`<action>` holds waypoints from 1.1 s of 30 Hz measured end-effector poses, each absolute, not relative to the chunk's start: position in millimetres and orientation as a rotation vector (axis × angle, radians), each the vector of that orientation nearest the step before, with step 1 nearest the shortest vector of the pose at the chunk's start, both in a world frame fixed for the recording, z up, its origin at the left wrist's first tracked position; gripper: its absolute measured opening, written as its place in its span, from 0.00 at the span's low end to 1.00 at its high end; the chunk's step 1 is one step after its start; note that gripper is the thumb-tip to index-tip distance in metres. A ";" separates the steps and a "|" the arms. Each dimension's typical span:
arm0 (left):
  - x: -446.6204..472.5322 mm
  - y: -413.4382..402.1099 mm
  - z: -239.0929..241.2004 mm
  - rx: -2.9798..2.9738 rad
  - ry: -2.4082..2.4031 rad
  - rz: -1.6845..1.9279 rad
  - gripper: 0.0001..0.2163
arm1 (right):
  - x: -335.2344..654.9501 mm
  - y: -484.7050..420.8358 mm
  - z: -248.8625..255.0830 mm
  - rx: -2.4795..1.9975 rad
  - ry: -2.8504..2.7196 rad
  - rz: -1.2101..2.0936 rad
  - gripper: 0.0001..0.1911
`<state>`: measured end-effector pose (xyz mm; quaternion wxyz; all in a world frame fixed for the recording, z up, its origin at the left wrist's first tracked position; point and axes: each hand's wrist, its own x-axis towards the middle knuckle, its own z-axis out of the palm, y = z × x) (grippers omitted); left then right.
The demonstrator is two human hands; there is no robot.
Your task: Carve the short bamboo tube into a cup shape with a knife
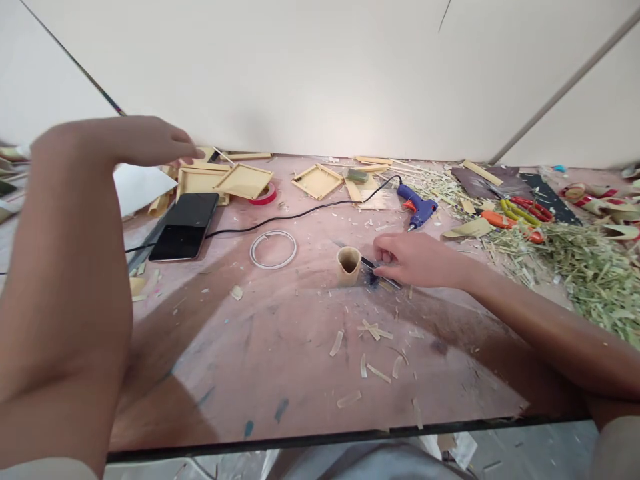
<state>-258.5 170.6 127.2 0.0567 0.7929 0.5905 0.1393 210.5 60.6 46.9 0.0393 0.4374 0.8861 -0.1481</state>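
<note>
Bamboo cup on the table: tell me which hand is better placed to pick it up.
Right, probably. The right hand rests on the table just beside the bamboo cup, fingers on a dark blade next to it. The left hand is raised far off, above the wooden trays.

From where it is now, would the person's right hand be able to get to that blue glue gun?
Probably yes. The right hand rests on the table beside the small bamboo cup, and the blue glue gun lies just beyond it with only bare tabletop and a few shavings between them.
</note>
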 end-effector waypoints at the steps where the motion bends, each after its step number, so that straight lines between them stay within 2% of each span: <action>1: -242.9 161.7 136.5 2.348 1.905 0.235 0.25 | 210.3 61.1 45.8 1.353 2.707 -0.455 0.10; 2: -223.8 151.8 143.6 2.367 1.844 0.090 0.27 | 209.7 61.4 44.9 1.362 2.700 -0.457 0.10; 5: -155.4 116.4 143.4 2.491 1.412 0.093 0.26 | 206.0 60.5 42.8 1.370 2.685 -0.458 0.08; 7: -112.1 90.4 122.9 2.386 1.140 -0.002 0.27 | 203.3 58.5 41.4 1.379 2.670 -0.447 0.06; 8: -94.0 77.6 107.8 2.314 1.045 0.002 0.31 | 202.3 57.4 40.7 1.389 2.662 -0.437 0.06; 10: -66.6 54.3 73.5 2.196 0.905 0.162 0.35 | 201.5 56.0 39.6 1.413 2.648 -0.409 0.05; 13: -44.1 28.9 29.2 1.942 0.960 0.579 0.21 | 203.4 56.7 40.5 1.463 2.654 -0.356 0.07; 15: -36.2 18.8 13.1 1.752 1.016 0.698 0.15 | 206.3 58.4 42.3 1.516 2.674 -0.315 0.11; 18: -27.9 10.1 6.5 1.412 1.040 0.783 0.14 | 211.8 56.9 41.5 1.679 2.823 -0.397 0.14; 20: -23.5 5.5 7.5 1.311 1.049 0.847 0.12 | 215.5 50.4 36.0 1.807 3.032 -0.606 0.13; 24: -19.1 -2.8 7.2 1.200 0.961 0.935 0.09 | 221.9 30.6 17.3 1.792 3.286 -0.966 0.03; 29: -22.3 -5.1 -1.5 1.113 0.974 0.963 0.11 | 223.1 22.0 4.0 1.428 3.366 -0.759 0.13; 33: -24.3 -3.6 -7.2 1.136 1.001 1.017 0.10 | 220.3 23.8 3.5 1.267 3.436 -0.670 0.15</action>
